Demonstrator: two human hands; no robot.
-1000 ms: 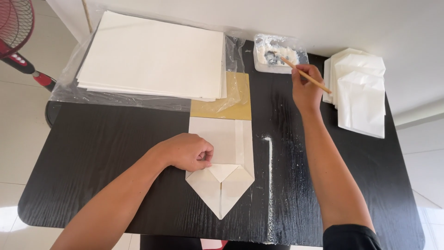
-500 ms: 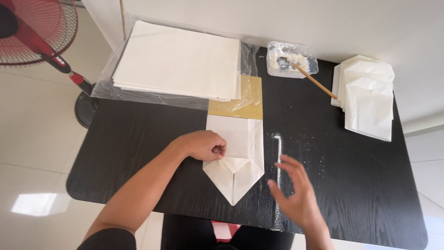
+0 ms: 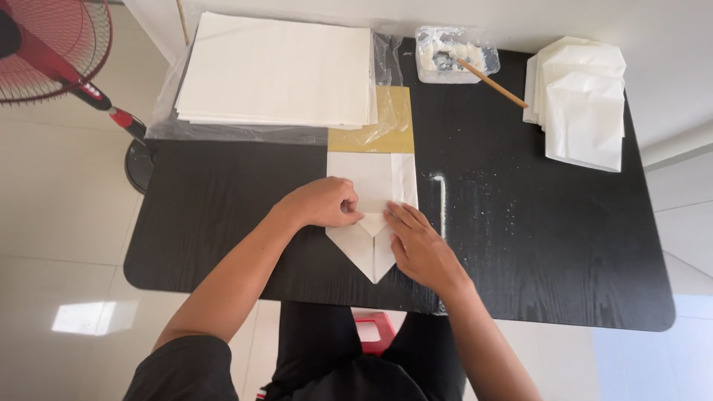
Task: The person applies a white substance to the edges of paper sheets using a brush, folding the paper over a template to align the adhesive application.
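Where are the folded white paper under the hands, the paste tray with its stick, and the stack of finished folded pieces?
folded white paper [image 3: 369,178], head view, on its flat upper panel.
paste tray [image 3: 438,56], head view, on its white contents.
stick [image 3: 494,83], head view, mid-shaft.
stack of finished folded pieces [image 3: 583,111], head view, top sheet.

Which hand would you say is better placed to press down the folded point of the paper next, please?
Probably the right hand: its open fingers already lie flat on the folded paper beside the centre seam, while the left hand is curled, pinning the flap's upper edge.
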